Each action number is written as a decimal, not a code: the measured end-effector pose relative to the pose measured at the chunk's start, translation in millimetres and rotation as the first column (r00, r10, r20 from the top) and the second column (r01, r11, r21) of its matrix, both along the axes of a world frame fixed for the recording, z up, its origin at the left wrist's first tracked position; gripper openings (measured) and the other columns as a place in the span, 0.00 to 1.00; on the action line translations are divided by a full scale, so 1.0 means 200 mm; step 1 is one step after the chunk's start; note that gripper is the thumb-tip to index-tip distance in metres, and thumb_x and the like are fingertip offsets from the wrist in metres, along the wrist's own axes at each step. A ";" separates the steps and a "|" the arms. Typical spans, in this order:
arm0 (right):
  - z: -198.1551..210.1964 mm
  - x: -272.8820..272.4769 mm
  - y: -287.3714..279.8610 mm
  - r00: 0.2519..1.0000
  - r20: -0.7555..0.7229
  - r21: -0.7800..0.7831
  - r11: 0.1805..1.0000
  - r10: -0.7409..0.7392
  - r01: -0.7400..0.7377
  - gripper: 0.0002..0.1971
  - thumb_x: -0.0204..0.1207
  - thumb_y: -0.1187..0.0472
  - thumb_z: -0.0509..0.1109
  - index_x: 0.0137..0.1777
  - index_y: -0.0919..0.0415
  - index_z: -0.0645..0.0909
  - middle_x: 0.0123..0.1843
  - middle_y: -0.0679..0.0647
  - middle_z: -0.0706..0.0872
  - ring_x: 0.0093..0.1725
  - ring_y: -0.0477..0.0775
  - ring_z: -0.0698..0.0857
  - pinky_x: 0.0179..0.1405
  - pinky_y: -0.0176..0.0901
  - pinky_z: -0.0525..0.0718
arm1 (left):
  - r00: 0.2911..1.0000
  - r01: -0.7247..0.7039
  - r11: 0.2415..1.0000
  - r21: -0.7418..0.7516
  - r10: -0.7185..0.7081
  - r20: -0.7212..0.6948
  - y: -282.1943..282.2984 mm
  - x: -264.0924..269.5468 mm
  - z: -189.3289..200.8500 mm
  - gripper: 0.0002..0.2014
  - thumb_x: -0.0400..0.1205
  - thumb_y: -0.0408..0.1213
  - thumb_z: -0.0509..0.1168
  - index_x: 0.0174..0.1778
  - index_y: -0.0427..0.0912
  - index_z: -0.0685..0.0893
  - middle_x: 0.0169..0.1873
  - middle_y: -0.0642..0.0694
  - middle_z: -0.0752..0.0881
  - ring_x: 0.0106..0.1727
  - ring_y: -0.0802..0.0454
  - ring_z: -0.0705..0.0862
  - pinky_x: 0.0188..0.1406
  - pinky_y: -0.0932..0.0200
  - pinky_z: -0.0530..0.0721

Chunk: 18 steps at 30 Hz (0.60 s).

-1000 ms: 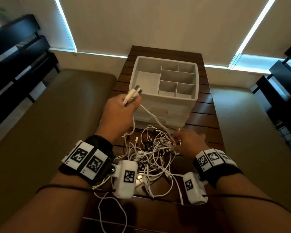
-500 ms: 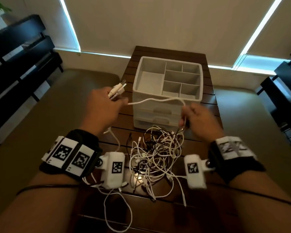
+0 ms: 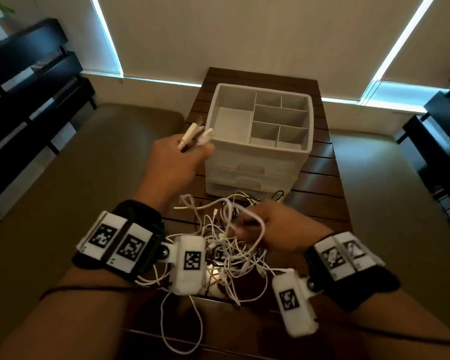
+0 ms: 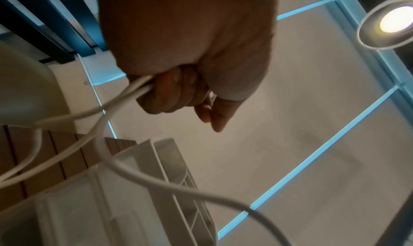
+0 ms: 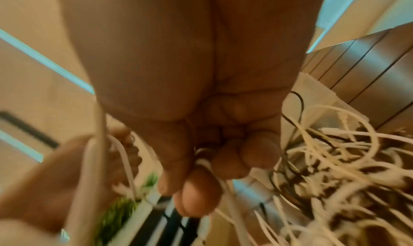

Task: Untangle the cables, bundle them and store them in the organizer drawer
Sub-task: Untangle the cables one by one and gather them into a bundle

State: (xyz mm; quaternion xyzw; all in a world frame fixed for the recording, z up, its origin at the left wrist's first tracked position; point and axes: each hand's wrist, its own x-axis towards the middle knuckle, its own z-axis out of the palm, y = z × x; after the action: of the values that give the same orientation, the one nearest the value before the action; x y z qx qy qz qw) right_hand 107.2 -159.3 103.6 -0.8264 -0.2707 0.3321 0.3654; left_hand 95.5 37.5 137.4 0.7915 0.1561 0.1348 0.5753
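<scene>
My left hand (image 3: 178,157) is raised left of the white organizer (image 3: 260,141) and grips the plug ends of a white cable (image 3: 192,135); the left wrist view shows its fingers (image 4: 176,94) curled round two white strands (image 4: 125,98). My right hand (image 3: 278,227) is low over the tangle of white and black cables (image 3: 229,245) on the wooden table (image 3: 320,183) and pinches a white cable loop (image 3: 255,222). In the right wrist view its fingertips (image 5: 201,196) close on a white strand (image 5: 203,163). Both front drawers (image 3: 250,175) are closed.
The organizer's top tray has several empty compartments (image 3: 278,118). Tan cushioned seats (image 3: 62,165) flank the narrow table on both sides. Dark shelving (image 3: 23,81) stands at the far left and far right. One white cable loop (image 3: 182,326) hangs over the table's near edge.
My right hand has dropped from beside the organizer down to the tangle, carrying its white strand with it. My left hand has shifted right, back toward the organizer.
</scene>
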 end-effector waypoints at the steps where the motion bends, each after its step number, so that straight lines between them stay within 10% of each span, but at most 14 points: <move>1: -0.05 -0.04 0.01 0.999 -0.017 -0.092 0.994 0.049 -0.051 0.08 0.81 0.54 0.68 0.48 0.53 0.88 0.40 0.49 0.90 0.35 0.41 0.84 0.34 0.35 0.81 | 0.998 -0.032 0.999 -0.008 0.031 -0.050 0.04 0.00 0.00 0.06 0.79 0.42 0.71 0.39 0.46 0.85 0.26 0.51 0.77 0.26 0.57 0.72 0.26 0.64 0.72; 6: -0.35 -0.16 -0.01 0.889 -0.184 -0.436 0.775 0.420 -0.456 0.13 0.76 0.64 0.68 0.58 0.54 0.88 0.50 0.51 0.90 0.44 0.47 0.84 0.35 0.31 0.73 | 0.939 0.016 0.978 -0.207 -0.086 -0.332 0.25 -0.04 0.02 0.16 0.82 0.43 0.67 0.29 0.48 0.72 0.22 0.51 0.61 0.18 0.56 0.58 0.18 0.66 0.56; 10: -0.36 -0.01 -0.10 0.996 0.007 -0.443 0.893 0.086 -0.075 0.06 0.77 0.63 0.70 0.46 0.54 0.88 0.41 0.43 0.88 0.41 0.43 0.87 0.34 0.28 0.78 | 0.782 0.211 0.886 -0.414 -0.407 -0.472 0.30 -0.12 0.01 0.18 0.80 0.47 0.64 0.27 0.47 0.68 0.21 0.51 0.59 0.19 0.57 0.55 0.20 0.65 0.48; 13: -0.34 0.08 -0.12 0.987 0.073 -0.307 0.939 -0.142 0.157 0.03 0.74 0.65 0.73 0.42 0.57 0.88 0.35 0.46 0.89 0.35 0.44 0.87 0.31 0.32 0.81 | 0.719 0.191 0.920 -0.343 -0.369 -0.589 0.26 -0.14 -0.09 0.21 0.82 0.47 0.66 0.24 0.46 0.71 0.20 0.52 0.63 0.20 0.57 0.57 0.22 0.63 0.51; 18: -0.30 0.05 0.03 0.972 -0.212 -0.161 0.985 -0.101 0.068 0.04 0.75 0.66 0.74 0.48 0.61 0.87 0.41 0.53 0.91 0.35 0.45 0.89 0.33 0.33 0.84 | 0.682 0.257 0.963 -0.080 -0.239 -0.691 0.16 -0.13 -0.33 0.16 0.83 0.47 0.67 0.33 0.42 0.78 0.21 0.49 0.72 0.20 0.54 0.67 0.21 0.61 0.64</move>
State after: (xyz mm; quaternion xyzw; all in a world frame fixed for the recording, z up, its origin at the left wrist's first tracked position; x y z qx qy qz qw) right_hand 118.2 -153.2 44.6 -0.8210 -0.1669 0.4252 0.3424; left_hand 68.8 69.4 70.7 0.8043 0.2502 -0.2490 0.4781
